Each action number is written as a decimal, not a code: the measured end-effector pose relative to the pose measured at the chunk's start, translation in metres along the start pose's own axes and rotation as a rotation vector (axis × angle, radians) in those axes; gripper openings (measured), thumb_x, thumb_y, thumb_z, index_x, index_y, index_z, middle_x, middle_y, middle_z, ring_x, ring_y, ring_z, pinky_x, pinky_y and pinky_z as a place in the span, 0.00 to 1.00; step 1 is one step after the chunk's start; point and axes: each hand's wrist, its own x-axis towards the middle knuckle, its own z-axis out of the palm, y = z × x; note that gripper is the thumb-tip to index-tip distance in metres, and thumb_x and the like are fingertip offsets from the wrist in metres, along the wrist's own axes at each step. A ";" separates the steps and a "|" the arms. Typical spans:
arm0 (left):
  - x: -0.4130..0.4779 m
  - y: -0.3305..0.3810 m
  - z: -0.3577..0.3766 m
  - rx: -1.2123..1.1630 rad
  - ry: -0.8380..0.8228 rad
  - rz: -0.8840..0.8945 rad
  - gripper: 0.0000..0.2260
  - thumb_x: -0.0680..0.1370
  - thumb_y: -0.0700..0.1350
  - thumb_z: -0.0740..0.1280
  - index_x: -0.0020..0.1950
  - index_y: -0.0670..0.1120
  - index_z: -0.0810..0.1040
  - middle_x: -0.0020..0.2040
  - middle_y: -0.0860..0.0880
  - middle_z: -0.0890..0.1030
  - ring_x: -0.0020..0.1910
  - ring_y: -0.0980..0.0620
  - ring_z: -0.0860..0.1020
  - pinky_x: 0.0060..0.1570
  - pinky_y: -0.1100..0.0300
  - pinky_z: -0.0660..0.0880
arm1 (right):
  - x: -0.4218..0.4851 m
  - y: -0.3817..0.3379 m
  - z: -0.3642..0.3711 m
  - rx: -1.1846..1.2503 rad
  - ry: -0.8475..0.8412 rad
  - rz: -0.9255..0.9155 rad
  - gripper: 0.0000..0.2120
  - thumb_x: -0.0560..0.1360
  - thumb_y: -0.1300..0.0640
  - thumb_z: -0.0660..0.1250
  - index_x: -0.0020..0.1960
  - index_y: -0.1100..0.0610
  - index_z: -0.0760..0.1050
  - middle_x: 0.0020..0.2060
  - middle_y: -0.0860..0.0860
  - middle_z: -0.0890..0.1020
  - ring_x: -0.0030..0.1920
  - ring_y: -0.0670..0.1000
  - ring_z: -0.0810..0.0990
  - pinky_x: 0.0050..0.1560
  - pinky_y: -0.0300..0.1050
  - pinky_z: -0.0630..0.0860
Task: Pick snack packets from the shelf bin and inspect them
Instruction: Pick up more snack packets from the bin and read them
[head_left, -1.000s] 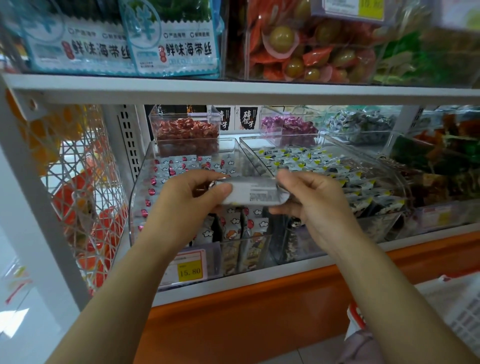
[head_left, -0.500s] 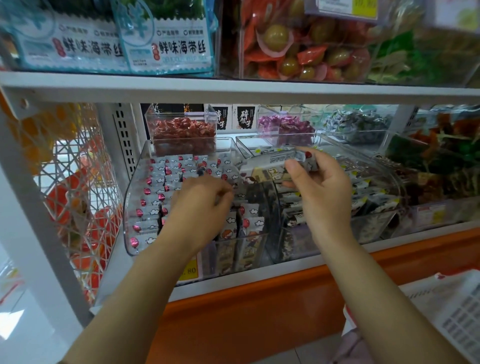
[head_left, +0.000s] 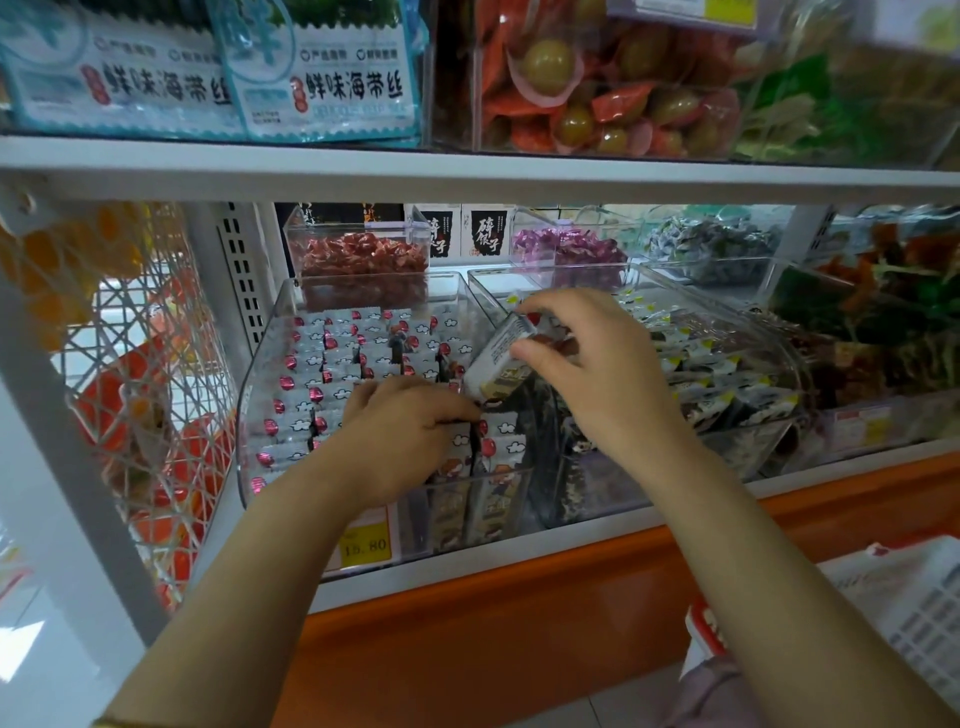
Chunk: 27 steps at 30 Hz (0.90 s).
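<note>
- A white basket (head_left: 914, 608) sits at the lower right, in front of the orange shelf front (head_left: 493, 613).
- A yellow price label (head_left: 365, 545) reading 15.80 hangs on the front of the clear shelf bin (head_left: 260, 374).
- The left hand (head_left: 405, 436) is down inside this bin with its fingers bent onto the rows of white packets (head_left: 332, 353) printed with red dots and clouds. Whether it has closed on one cannot be told.
- The right hand (head_left: 608, 379) pinches a snack packet (head_left: 493, 358) between thumb and fingers. The packet is tilted, its lower end just above the left hand's fingers, over the wall between the two bins.
- The neighbouring bin (head_left: 795, 364) to the right holds dark packets with yellow corners (head_left: 727, 374).
- Further back stand tubs of red sweets (head_left: 358, 254) and purple sweets (head_left: 566, 249).
- The upper shelf (head_left: 467, 174) carries blue-and-white seaweed packs (head_left: 322, 83).
</note>
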 end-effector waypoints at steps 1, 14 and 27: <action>0.000 -0.001 -0.001 -0.025 -0.010 0.009 0.19 0.78 0.39 0.57 0.62 0.59 0.76 0.68 0.51 0.71 0.70 0.48 0.61 0.72 0.44 0.50 | 0.004 -0.001 0.001 -0.034 -0.035 -0.019 0.16 0.75 0.55 0.67 0.61 0.58 0.75 0.52 0.53 0.76 0.50 0.47 0.72 0.46 0.36 0.66; -0.005 -0.007 -0.011 -0.223 0.175 -0.002 0.24 0.72 0.26 0.54 0.48 0.51 0.81 0.61 0.45 0.77 0.62 0.46 0.73 0.64 0.51 0.68 | 0.031 0.006 0.024 -0.566 -0.733 -0.229 0.13 0.77 0.50 0.59 0.50 0.54 0.80 0.65 0.55 0.72 0.73 0.52 0.56 0.74 0.57 0.45; -0.013 -0.001 -0.021 -0.240 0.287 -0.095 0.17 0.77 0.32 0.56 0.53 0.45 0.81 0.59 0.47 0.78 0.51 0.55 0.72 0.37 0.73 0.65 | 0.067 0.002 0.056 -0.691 -0.628 -0.272 0.07 0.74 0.55 0.67 0.50 0.55 0.80 0.45 0.51 0.76 0.57 0.55 0.71 0.50 0.48 0.65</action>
